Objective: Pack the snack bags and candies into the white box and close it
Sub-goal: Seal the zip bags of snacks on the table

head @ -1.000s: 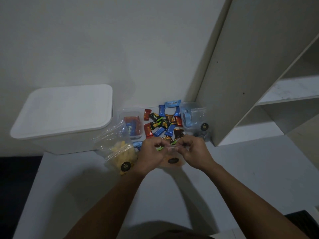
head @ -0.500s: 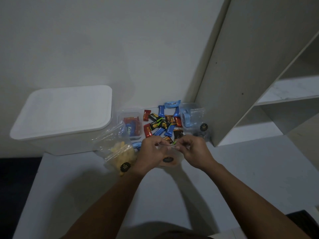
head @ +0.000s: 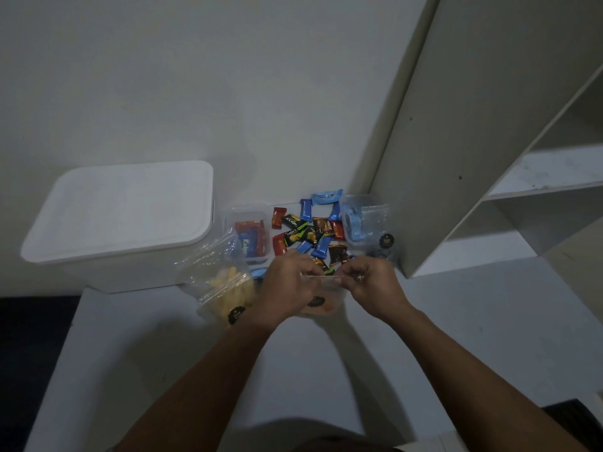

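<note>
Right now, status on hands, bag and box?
Left hand and right hand pinch bag top. Box lidded. Candies loose behind.

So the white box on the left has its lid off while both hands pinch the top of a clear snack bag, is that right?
Not quite. The head view shows the white box with its lid on. The rest holds: the left hand and right hand both pinch the top of the clear snack bag.
</note>
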A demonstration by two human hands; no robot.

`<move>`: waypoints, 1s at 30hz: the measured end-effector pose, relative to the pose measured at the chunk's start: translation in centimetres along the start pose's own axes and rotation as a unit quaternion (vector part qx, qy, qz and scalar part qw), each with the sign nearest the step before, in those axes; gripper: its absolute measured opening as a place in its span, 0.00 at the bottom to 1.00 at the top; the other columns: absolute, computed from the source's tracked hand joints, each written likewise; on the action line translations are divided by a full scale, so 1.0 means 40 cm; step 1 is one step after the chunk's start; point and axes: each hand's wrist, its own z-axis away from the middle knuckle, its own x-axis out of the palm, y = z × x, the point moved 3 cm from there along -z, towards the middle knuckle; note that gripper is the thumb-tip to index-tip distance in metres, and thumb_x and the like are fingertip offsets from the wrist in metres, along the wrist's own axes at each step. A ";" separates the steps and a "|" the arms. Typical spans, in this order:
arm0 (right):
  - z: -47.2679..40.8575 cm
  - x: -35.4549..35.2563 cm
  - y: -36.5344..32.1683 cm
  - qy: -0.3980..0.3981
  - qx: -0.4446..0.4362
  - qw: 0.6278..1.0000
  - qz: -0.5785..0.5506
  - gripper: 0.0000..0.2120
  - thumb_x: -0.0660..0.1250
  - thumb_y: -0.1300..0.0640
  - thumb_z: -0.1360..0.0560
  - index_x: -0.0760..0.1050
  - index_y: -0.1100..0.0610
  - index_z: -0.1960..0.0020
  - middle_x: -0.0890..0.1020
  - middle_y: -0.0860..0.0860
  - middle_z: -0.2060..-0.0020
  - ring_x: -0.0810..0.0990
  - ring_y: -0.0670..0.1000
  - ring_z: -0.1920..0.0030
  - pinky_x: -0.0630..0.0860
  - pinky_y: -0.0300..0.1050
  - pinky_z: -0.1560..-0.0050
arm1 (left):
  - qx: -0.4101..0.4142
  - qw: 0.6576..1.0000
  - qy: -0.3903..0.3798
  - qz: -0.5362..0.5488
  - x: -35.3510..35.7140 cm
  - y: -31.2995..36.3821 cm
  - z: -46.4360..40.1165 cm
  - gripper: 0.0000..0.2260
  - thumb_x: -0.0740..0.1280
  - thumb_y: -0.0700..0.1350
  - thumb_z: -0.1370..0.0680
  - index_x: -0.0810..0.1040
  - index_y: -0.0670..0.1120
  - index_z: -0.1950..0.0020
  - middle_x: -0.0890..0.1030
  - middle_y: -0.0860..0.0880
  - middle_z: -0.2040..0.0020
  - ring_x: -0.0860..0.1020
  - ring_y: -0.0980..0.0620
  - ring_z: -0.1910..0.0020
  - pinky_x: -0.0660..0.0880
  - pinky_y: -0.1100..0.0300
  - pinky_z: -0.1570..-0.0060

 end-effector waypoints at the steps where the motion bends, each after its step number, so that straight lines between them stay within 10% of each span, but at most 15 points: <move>1: -0.001 -0.002 -0.001 -0.006 0.004 1.000 -0.010 0.04 0.75 0.62 0.31 0.84 0.55 0.58 0.82 0.44 0.64 0.78 0.40 0.62 0.74 0.36 0.60 | 0.006 1.000 0.010 -0.005 -0.004 0.003 -0.001 0.03 0.72 0.43 0.29 0.85 0.48 0.57 0.78 0.58 0.63 0.72 0.61 0.58 0.68 0.61 0.60; 30: 0.002 0.009 -0.009 -0.040 -0.027 0.999 0.016 0.04 0.73 0.62 0.29 0.83 0.54 0.58 0.80 0.46 0.62 0.79 0.46 0.60 0.76 0.42 0.58 | -0.060 0.996 -0.033 0.051 -0.007 -0.020 0.007 0.02 0.73 0.45 0.30 0.85 0.50 0.58 0.79 0.56 0.61 0.77 0.57 0.57 0.78 0.50 0.54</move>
